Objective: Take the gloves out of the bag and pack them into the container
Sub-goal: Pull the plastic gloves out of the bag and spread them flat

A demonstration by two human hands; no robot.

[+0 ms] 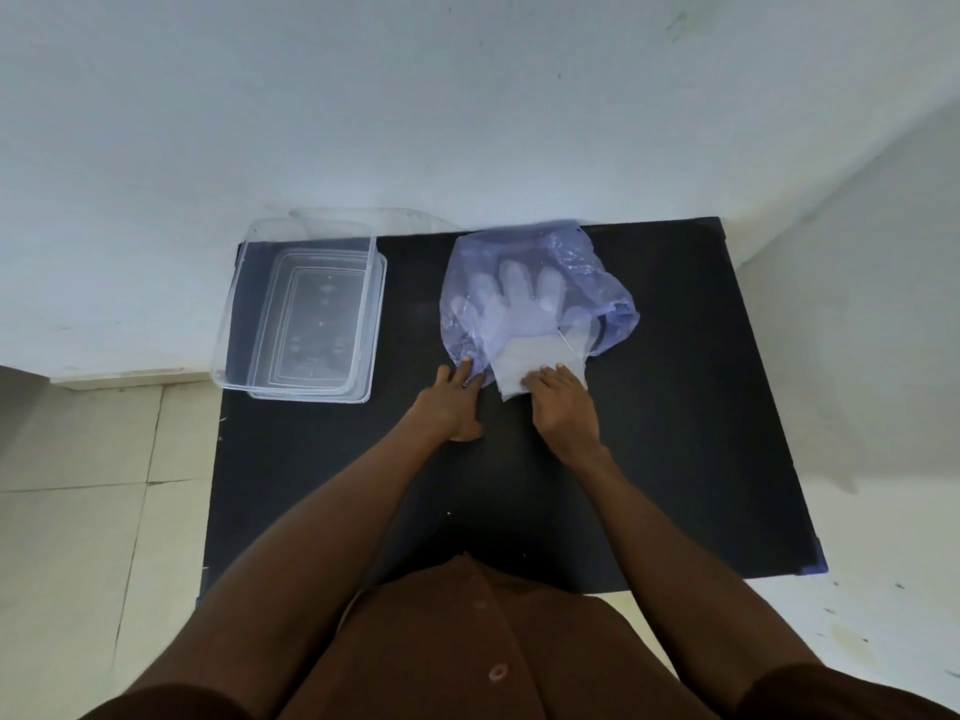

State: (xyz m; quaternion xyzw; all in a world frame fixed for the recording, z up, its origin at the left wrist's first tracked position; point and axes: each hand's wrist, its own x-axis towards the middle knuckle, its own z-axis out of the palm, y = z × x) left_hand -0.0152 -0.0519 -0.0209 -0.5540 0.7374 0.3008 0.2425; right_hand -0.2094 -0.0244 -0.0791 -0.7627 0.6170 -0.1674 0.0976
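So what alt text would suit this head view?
Two bare hands, left hand and right hand, pull white gloves from a blue plastic bag on a black table; an empty clear container sits left.

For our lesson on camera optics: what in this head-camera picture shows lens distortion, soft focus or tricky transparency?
Head view: the wide-angle lens splays the black rectangular table's edges outward; the clear plastic rectangular container shows only by faint rim highlights; the white gloves look hazy through the translucent blue plastic bag; lighting is dim and even.
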